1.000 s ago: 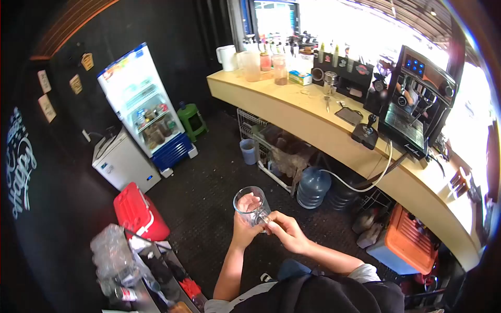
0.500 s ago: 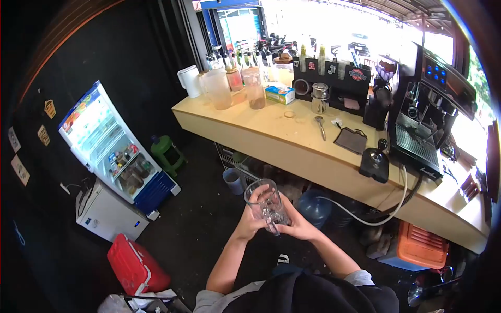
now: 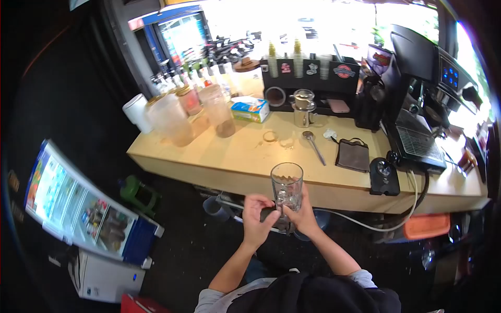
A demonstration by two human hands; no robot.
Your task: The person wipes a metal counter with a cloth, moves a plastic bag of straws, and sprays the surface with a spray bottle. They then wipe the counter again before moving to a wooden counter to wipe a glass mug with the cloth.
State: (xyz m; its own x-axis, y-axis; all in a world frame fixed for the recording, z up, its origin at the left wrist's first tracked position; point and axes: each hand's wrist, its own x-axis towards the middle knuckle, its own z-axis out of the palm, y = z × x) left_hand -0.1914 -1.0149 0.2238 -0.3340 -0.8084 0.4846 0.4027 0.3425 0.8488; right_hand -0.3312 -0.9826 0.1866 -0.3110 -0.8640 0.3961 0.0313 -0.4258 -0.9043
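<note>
a clear, tall, ribbed drinking glass (image 3: pixel 286 188) is being gripped upright at its base by the left hand (image 3: pixel 257 219) and right hand (image 3: pixel 302 216), fingers wrapped around it, before the pale wooden counter (image 3: pixel 229 156).

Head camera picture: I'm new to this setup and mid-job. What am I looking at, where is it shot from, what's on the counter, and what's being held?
There is no machine here: a person works with two bare hands. The one camera sits on the person's head and looks forward and down, so the arms come in from the bottom edge. The left hand and right hand both close around the lower part of an upright clear glass. Beyond it runs a wooden counter. On it are a spoon, a dark cloth, a metal jug, plastic jars and, at the right, a coffee machine.
</note>
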